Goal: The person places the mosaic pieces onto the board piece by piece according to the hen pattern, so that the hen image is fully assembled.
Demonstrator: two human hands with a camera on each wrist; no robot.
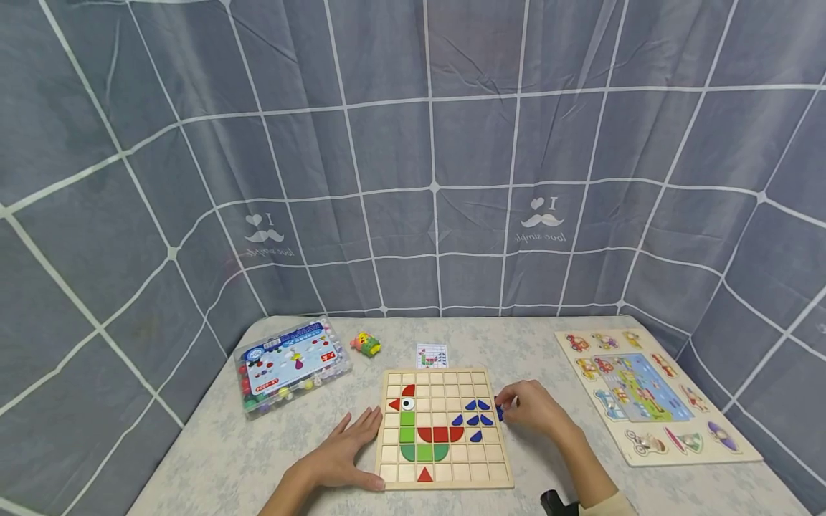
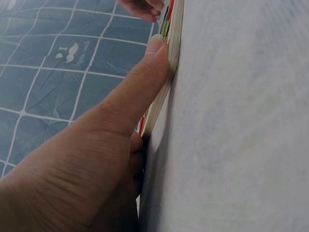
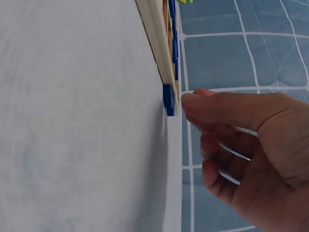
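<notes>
We see a pale mottled surface (image 1: pixel 213 459) at lower frame, grey checked curtain (image 1: pixel 413 143) filling the top; left hand (image 1: pixel 345 448) flat beside the puzzle board (image 1: pixel 445 480), right hand (image 1: pixel 532 408) pinching a blue piece (image 1: pixel 499 410).

Left hand (image 1: pixel 348 448) flat, right hand (image 1: pixel 532 408) curled.

Backdrop cloth (image 1: pixel 413 143) reads, seemingly, "I love simple".

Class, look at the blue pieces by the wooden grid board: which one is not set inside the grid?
The blue piece at the right hand: it lies on the table against the board edge's outside; the other blue pieces sit inside grid squares.
</notes>
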